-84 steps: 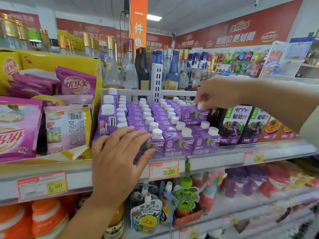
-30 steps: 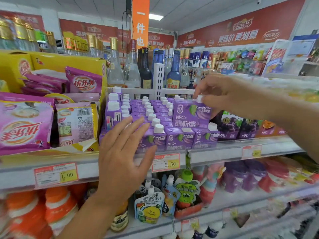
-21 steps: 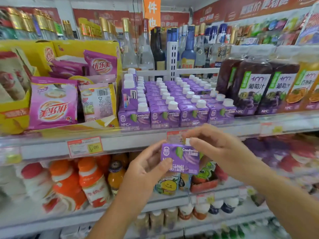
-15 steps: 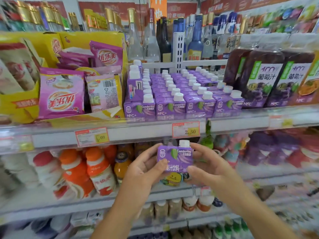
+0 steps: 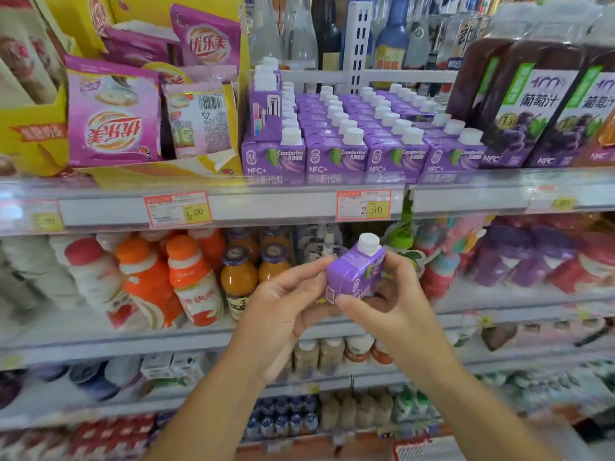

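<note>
We hold a small purple cardboard juice carton (image 5: 352, 271) with a white screw cap (image 5: 368, 243) between both hands. It is in the air in front of the second shelf, just below the edge of the grey metal upper shelf (image 5: 266, 207). The carton is tilted, with its cap up and one corner edge turned toward us.

Our left grip (image 5: 286, 307) grasps it from the left, one digit stretched to the upper left edge and the others curled underneath. Our right grip (image 5: 392, 304) grasps it from the right, the thumb laid across the lower front corner and the fingers wrapped behind, mostly hidden.

On the upper shelf stand rows of matching purple cartons (image 5: 336, 161), upright, four across at the front. Just beside them on the right are dark grape juice bottles with green-and-white labels (image 5: 519, 104). On their left are pink snack sachets (image 5: 113, 114) in a yellow display box. A red-framed price tag reading 2.50 (image 5: 363, 205) sits on the shelf edge, directly above the held carton. Behind our hands stand orange-capped plastic bottles (image 5: 193, 281) and small amber bottles (image 5: 238, 281).
</note>
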A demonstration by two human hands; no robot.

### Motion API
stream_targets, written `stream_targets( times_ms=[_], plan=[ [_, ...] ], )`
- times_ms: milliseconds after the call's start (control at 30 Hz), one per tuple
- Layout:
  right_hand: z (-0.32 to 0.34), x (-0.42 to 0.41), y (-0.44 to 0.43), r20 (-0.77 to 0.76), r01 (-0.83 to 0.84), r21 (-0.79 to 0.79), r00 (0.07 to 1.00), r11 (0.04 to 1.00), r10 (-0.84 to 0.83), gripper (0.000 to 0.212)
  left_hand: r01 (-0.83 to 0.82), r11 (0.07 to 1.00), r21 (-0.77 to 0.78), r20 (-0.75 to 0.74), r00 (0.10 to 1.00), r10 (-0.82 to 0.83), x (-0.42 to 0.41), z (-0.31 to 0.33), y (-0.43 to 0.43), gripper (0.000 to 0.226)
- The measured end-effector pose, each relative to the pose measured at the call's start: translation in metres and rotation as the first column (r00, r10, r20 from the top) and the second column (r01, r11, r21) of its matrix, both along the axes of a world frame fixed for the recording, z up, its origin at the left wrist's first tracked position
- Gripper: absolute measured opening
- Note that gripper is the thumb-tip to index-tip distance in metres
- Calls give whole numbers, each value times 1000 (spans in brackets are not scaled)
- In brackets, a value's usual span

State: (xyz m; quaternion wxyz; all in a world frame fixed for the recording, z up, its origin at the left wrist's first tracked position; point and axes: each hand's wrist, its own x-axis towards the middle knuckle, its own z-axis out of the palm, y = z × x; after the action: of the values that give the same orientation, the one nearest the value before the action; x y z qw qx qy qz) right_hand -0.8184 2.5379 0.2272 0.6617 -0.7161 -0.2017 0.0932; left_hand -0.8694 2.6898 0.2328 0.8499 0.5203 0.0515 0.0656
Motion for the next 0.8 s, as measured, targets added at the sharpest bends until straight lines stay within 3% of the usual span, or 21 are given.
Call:
stream_targets(
  times_ms=[67,133,267,333,467,567,667,800],
  plan=[
    [-1,-2,0,21,11,-30,1000,1000,-10,76,24,1000,5,-8,1000,-24,-2,-2,-1,28],
    [1,-2,-4,40,10,8,999,1000,-10,68,39,999,38,-8,999,-38,-2,-3,0,33],
    [6,-6,-16,-86,-179,139,978,974,192,58,125,963,240,-19,992,-124,3,0,4,44],
    [3,-7,-17,-104,-231,180,962,956,253,52,174,954,245,-37,985,-171,2,1,5,43],
    [0,-8,-15,-154,-150,291,967,945,201,61,72,969,237,-6,997,-73,1,-1,4,41],
    [2,-7,-15,-138,-63,248,985,967,99,49,-5,965,262,12,1000,2,2,-4,2,47],
    [1,-3,-15,-170,-22,236,983,972,64,58,41,978,207,0,999,-42,-1,-4,5,49],
    [-1,0,-18,-213,-21,237,974,971,73,42,59,985,162,-18,998,-57,-1,-6,6,46]
  ],
)
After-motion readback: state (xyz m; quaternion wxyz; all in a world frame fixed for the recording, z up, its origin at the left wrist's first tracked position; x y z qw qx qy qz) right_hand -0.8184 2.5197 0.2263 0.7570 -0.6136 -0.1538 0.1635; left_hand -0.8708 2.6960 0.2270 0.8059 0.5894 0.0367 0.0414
